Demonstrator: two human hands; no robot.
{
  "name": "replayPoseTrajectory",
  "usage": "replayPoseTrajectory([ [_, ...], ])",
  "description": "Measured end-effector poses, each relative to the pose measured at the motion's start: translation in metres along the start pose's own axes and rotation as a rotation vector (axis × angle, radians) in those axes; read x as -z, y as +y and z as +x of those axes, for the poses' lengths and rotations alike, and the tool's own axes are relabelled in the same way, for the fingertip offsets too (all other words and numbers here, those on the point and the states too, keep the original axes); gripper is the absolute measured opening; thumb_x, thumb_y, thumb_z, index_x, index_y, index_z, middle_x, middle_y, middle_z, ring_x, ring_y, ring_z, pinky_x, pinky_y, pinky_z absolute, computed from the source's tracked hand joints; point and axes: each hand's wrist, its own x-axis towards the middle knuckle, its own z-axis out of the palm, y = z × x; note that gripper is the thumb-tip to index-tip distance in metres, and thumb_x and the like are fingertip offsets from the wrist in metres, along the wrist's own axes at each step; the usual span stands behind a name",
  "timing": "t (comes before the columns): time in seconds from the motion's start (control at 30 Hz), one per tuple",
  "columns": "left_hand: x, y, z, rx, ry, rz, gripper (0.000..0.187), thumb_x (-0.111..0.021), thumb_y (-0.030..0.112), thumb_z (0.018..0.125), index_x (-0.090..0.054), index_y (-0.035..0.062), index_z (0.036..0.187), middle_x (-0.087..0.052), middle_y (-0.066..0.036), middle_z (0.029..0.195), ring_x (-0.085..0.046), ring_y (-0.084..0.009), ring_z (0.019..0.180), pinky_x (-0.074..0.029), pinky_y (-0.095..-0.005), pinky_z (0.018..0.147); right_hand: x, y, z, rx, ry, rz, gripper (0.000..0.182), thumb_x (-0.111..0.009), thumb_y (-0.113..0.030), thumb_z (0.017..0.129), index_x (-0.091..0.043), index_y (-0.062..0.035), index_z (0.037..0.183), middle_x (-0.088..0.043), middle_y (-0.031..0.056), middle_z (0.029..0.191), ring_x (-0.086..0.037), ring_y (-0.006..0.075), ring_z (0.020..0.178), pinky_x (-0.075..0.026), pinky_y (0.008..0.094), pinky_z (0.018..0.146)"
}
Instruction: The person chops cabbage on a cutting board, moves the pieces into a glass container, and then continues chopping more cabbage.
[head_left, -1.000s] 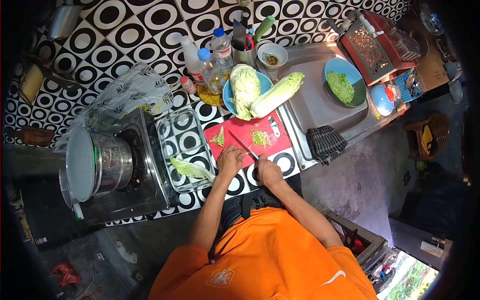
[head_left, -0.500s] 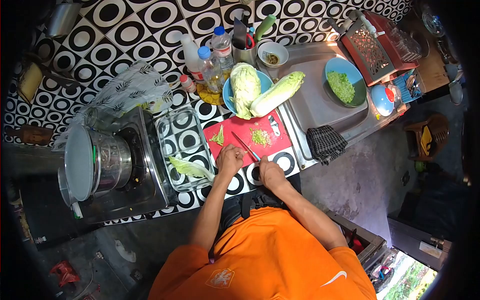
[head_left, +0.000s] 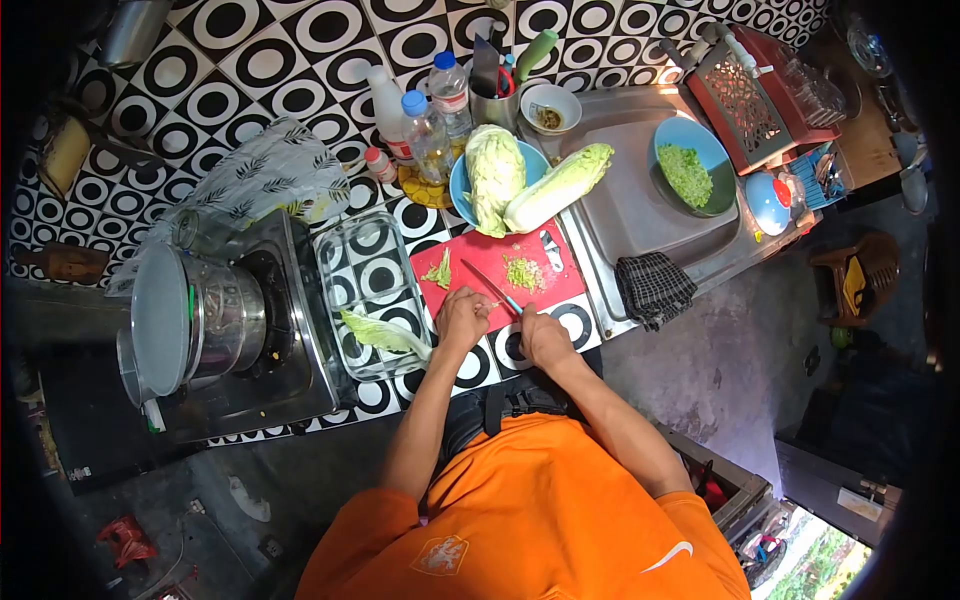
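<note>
My right hand is closed around the handle of a knife, whose blade points up and left over the red cutting board. Beside the blade, my left hand rests with curled fingers on the board's lower left part. Its fingertips press on a small piece too hidden to name. Chopped cabbage lies right of the blade, and a few shredded leaf pieces lie on the left. A loose cabbage leaf sits in the glass dish left of the board.
Behind the board, two napa cabbages rest on a blue bowl. Another bowl with chopped greens stands in the sink. A black checkered cloth hangs at the sink's edge. At left, a pot stands on the stove.
The knife's blade has tilted slightly to the left beside my left fingers. Both hands stay in nearly the same place, and the whole view has shifted a little.
</note>
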Motion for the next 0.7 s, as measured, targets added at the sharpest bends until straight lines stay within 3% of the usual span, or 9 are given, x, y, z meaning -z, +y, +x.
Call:
replayPoseTrajectory([
  [0.27, -0.002, 0.002, 0.002, 0.021, 0.0, 0.019, 0.008, -0.068, 0.01, 0.075, -0.07, 0.0047, 0.081, -0.06, -0.009, 0.077, -0.06, -0.0285, 0.08, -0.048, -0.0391, 0.074, -0.008, -0.003, -0.014, -0.001, 0.036, -0.003, 0.031, -0.059, -0.007, 0.081, -0.047, 0.008, 0.106, -0.066, 0.0284, 0.087, -0.066, 0.0407, 0.086, -0.054, 0.0445, 0.075],
  [0.37, -0.006, -0.004, 0.003, 0.055, -0.04, 0.003, 0.009, -0.065, 0.01, 0.075, -0.071, 0.0088, 0.081, -0.061, -0.01, 0.084, -0.059, -0.031, 0.089, -0.049, -0.0419, 0.079, -0.028, 0.004, -0.009, -0.027, 0.043, 0.012, 0.028, -0.056, -0.006, 0.082, -0.045, 0.0065, 0.105, -0.066, 0.0284, 0.086, -0.066, 0.041, 0.086, -0.054, 0.0448, 0.074],
  [0.7, 0.003, 0.005, 0.002, 0.084, -0.051, -0.008, 0.007, -0.067, 0.012, 0.076, -0.071, 0.0088, 0.081, -0.063, -0.011, 0.085, -0.061, -0.0314, 0.086, -0.049, -0.0424, 0.076, -0.016, -0.005, 0.004, 0.001, 0.07, -0.003, 0.024, -0.051, -0.007, 0.086, -0.048, 0.0065, 0.105, -0.066, 0.0284, 0.09, -0.066, 0.0412, 0.086, -0.055, 0.045, 0.074],
])
